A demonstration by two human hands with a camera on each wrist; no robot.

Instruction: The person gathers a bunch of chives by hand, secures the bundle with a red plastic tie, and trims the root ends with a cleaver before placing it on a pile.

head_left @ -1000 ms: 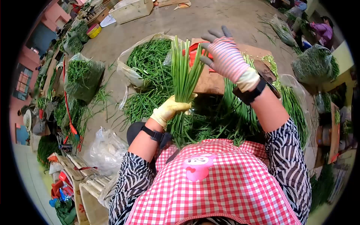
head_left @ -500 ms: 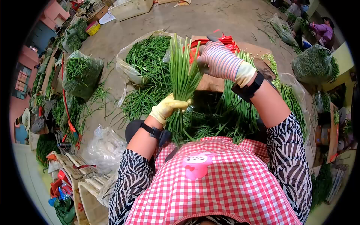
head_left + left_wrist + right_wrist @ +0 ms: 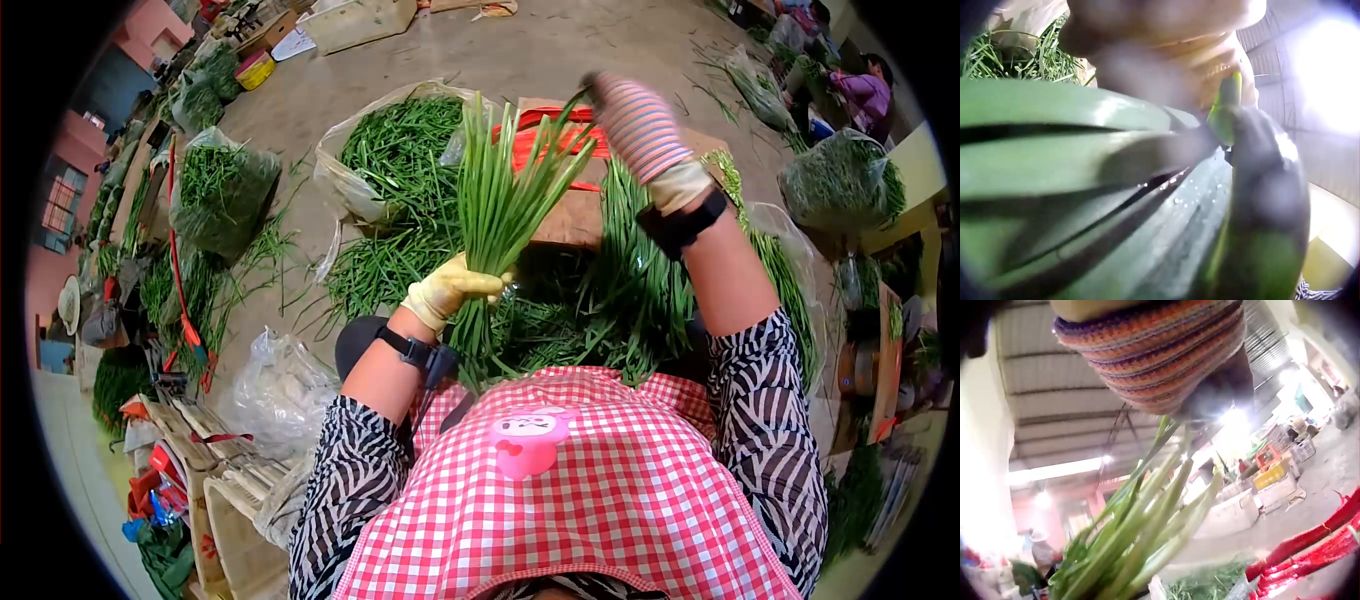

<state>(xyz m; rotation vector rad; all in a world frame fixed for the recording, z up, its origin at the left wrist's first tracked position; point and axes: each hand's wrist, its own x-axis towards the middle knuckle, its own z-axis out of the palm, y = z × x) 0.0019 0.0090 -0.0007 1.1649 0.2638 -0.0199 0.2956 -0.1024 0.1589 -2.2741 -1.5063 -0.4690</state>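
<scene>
Nearest us, the checked apron (image 3: 570, 470) fills the foreground, and just beyond it the left hand (image 3: 455, 290) wraps its fingers round the bunch of green stalks (image 3: 490, 215), pale ends up. We reckon that low grip is chosen so the tops fan out free. And look right: the right hand (image 3: 640, 125) pinches, it seems, one stalk at its tip, though blur hides the exact hold. More long greens (image 3: 640, 275) drape down on the right. Behind the bunch sits the surface (image 3: 568, 218), carrying red strips (image 3: 1319, 537); the bunch blocks part of our view of both. Left of that, a plastic bag (image 3: 348, 192) brims with cut greens, and far left stands a white crate (image 3: 360, 27).
</scene>
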